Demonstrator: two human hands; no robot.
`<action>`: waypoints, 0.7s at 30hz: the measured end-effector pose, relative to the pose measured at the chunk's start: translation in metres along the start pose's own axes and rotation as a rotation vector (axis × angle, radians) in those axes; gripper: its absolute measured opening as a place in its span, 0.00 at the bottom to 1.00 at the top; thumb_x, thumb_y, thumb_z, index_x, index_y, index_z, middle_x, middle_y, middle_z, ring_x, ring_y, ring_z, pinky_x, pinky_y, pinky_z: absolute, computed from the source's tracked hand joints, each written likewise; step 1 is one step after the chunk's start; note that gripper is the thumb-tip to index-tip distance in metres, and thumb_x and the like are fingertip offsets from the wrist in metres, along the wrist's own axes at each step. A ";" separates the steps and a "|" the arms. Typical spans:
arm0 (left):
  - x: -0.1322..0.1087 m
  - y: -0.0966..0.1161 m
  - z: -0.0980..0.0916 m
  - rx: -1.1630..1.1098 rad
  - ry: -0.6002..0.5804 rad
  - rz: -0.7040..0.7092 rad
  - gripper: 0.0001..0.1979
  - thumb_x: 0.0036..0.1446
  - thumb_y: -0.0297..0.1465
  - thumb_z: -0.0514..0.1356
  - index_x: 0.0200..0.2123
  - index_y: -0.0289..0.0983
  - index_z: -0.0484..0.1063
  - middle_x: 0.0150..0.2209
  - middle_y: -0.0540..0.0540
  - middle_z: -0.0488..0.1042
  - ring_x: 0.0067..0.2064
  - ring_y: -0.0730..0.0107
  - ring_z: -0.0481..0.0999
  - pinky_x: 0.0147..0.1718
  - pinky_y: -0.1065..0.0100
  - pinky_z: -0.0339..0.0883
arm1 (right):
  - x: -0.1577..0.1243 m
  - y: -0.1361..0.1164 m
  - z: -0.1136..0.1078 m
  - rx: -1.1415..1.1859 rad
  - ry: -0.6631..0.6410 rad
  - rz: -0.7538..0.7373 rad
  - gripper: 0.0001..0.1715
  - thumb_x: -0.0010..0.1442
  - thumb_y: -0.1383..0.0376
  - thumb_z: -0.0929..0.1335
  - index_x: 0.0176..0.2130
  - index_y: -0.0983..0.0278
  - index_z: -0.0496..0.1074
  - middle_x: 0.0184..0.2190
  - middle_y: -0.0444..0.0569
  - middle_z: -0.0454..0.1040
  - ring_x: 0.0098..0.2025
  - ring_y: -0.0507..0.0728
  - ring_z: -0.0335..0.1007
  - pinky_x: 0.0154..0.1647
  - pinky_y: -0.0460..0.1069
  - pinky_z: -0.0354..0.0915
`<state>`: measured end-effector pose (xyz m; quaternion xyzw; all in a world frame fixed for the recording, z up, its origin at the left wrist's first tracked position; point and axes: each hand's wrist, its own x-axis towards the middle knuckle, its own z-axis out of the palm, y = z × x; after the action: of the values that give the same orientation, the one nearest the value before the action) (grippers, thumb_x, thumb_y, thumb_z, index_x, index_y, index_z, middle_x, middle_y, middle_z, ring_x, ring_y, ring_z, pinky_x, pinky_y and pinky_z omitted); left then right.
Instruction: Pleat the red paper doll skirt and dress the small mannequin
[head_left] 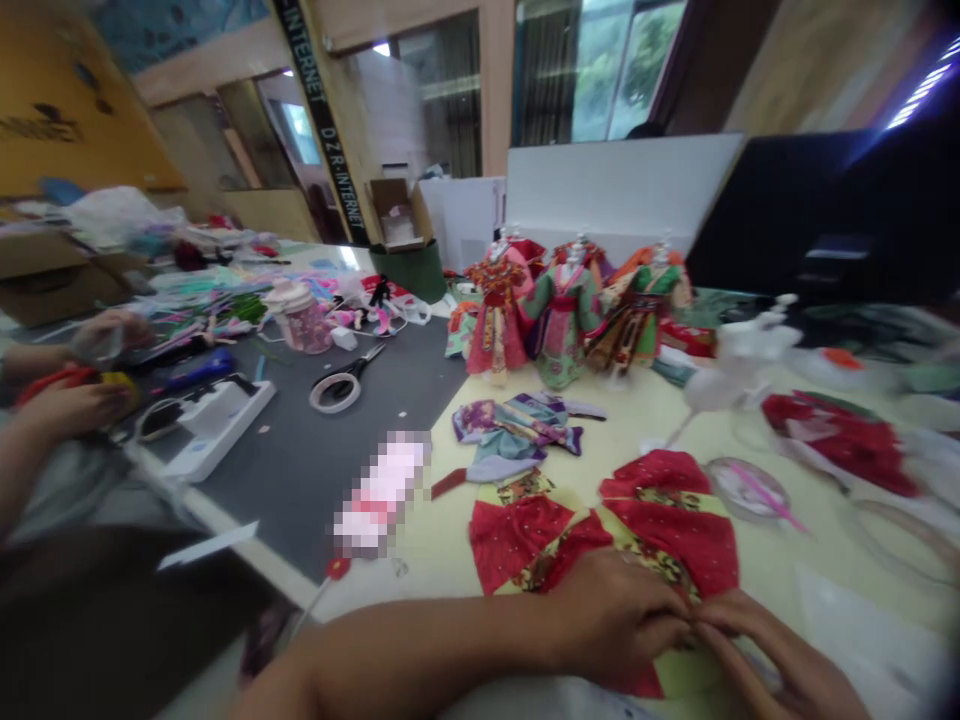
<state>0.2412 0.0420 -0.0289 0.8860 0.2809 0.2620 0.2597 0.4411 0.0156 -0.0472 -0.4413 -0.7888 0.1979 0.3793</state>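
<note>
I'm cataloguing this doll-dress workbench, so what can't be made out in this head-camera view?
- Head view: the person's fingers hide whatever they pinch on the red-and-yellow fabric.
- Head view: pixelation blurs the pink item.
- Head view: the co-worker's hands are cut off by the left edge, and blur hides what they hold.

indoor craft workshop for miniature costume work, long work table with grey cutting mat point(300, 470), scissors point(358, 368), tape roll point(334, 393), red patterned fabric pieces point(667, 510), costumed miniature figures on stands point(562, 310), cardboard box point(52, 280) and loose craft materials point(202, 300) at far end
</note>
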 end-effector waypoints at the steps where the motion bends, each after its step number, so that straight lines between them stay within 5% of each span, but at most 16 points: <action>1: 0.000 0.001 -0.001 -0.009 0.021 -0.015 0.13 0.59 0.31 0.51 0.38 0.33 0.74 0.34 0.45 0.78 0.38 0.72 0.75 0.42 0.72 0.64 | 0.003 -0.008 -0.001 -0.012 0.015 -0.003 0.05 0.53 0.61 0.68 0.34 0.56 0.73 0.29 0.47 0.76 0.29 0.55 0.74 0.28 0.44 0.70; 8: 0.000 0.012 -0.011 -0.145 0.148 -0.164 0.08 0.56 0.29 0.55 0.34 0.36 0.75 0.30 0.48 0.76 0.32 0.74 0.73 0.35 0.73 0.65 | 0.018 -0.035 -0.002 0.002 0.034 -0.041 0.07 0.58 0.66 0.63 0.38 0.59 0.69 0.29 0.46 0.73 0.30 0.53 0.71 0.30 0.46 0.68; 13: 0.003 0.019 -0.016 -0.125 0.163 -0.186 0.08 0.55 0.30 0.56 0.32 0.37 0.75 0.30 0.48 0.76 0.33 0.73 0.73 0.36 0.71 0.65 | 0.018 -0.039 -0.003 0.013 0.099 -0.049 0.07 0.59 0.66 0.63 0.32 0.61 0.69 0.25 0.44 0.70 0.27 0.51 0.68 0.28 0.46 0.66; 21: 0.023 0.028 -0.023 -0.332 0.231 -0.392 0.08 0.50 0.29 0.57 0.30 0.35 0.77 0.29 0.47 0.78 0.32 0.69 0.75 0.34 0.71 0.66 | 0.022 -0.037 -0.006 0.130 0.261 -0.070 0.07 0.58 0.68 0.64 0.35 0.62 0.72 0.29 0.46 0.72 0.32 0.52 0.70 0.33 0.45 0.66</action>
<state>0.2537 0.0442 0.0124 0.7244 0.4278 0.3483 0.4134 0.4183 0.0147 -0.0107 -0.4099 -0.7334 0.1761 0.5130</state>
